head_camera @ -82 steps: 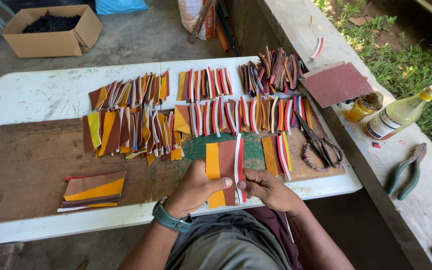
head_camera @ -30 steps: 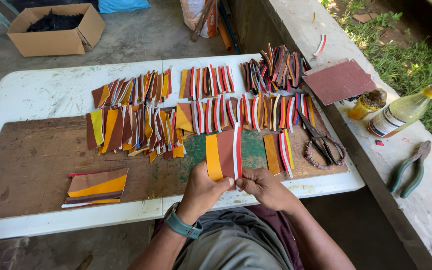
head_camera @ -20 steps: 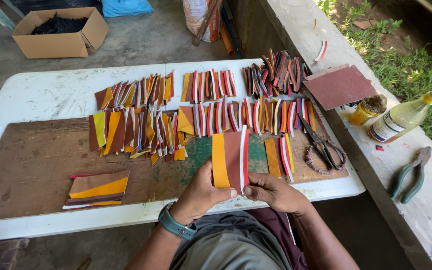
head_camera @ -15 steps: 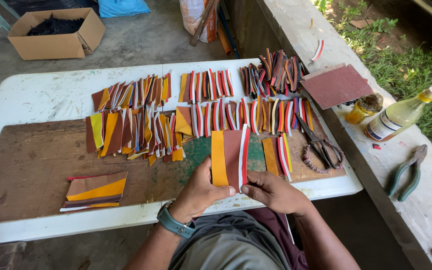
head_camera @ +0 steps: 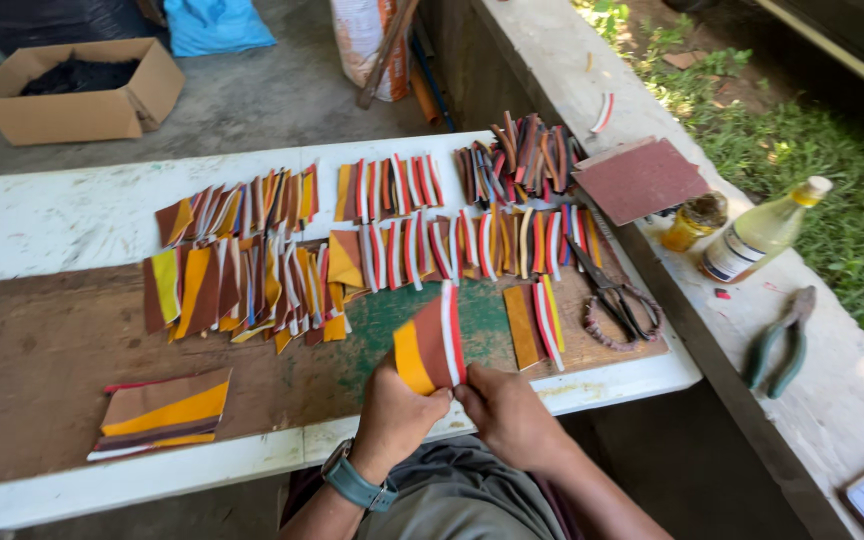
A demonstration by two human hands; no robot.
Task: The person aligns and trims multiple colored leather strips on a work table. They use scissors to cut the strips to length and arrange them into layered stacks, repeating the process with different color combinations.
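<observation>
One striped panel (head_camera: pixel 430 344), two hands' fingers (head_camera: pixel 432 398) gripping

A teal-grey wristwatch (head_camera: pixel 355 484) circles the left wrist; forearms are bare, and grey-green cloth (head_camera: pixel 462 505) covers the lap.

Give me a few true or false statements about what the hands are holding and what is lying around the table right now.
1. Both hands, left hand and right hand, grip a striped orange, brown, white and red piece. True.
2. The scissors lie at the table's left end. False: they lie at the right end, on the brown board.
3. A cardboard box stands on the floor beyond the white table. True.
4. The green-handled pliers rest on the table. False: they lie on the concrete ledge to the right.
5. A blue bottle stands on the ledge. False: the bottle is yellowish.
</observation>
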